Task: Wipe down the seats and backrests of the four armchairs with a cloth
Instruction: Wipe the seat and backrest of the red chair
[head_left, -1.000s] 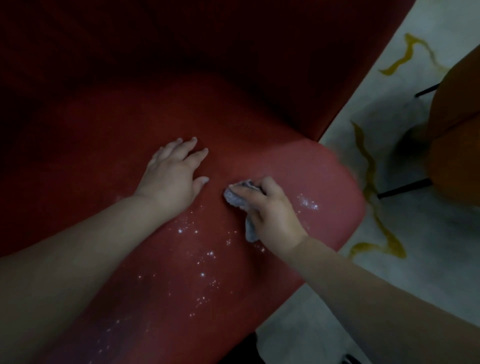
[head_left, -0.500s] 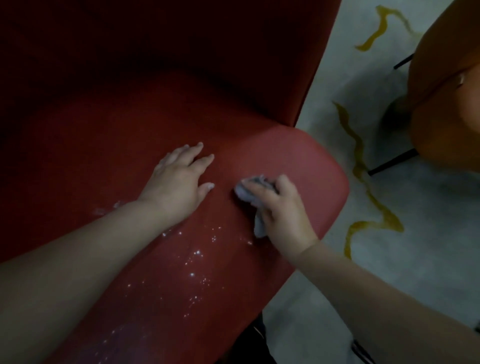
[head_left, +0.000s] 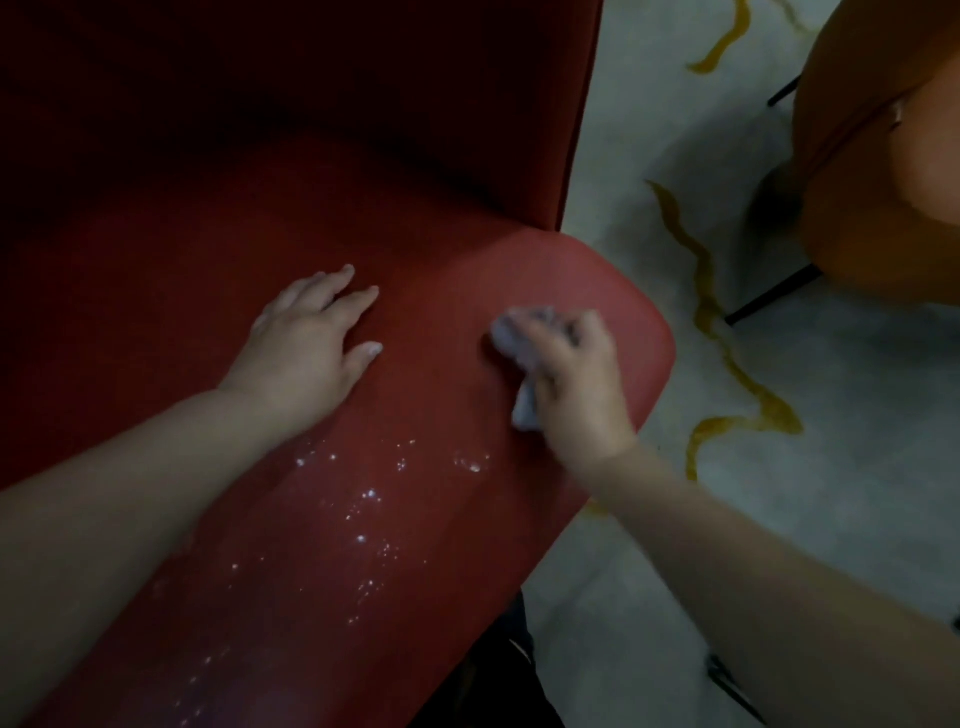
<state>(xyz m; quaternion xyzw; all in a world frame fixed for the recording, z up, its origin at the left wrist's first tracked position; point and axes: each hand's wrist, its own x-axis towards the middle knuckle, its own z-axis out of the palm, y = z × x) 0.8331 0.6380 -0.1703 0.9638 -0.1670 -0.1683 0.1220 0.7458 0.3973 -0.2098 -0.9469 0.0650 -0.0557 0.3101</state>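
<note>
Red armchair seat (head_left: 441, 270) mid-wipe. Right hand (head_left: 576, 379) bunches grey cloth (head_left: 524, 410) at seat's 3 o'clock edge; left hand (head_left: 306, 343) flat, fingers spread, bracing. Next: sweep toward 6 o'clock white specks (head_left: 369, 499).

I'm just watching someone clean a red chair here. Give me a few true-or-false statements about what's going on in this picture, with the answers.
1. The right hand grips a crumpled grey cloth on the red upholstered armchair seat. True.
2. The left hand holds a spray bottle. False: it rests flat on the seat, holding nothing.
3. White specks dot the seat nearer the person than the hands. True.
4. The orange armchair stands to the left. False: it stands at the right, on the pale floor.
</note>
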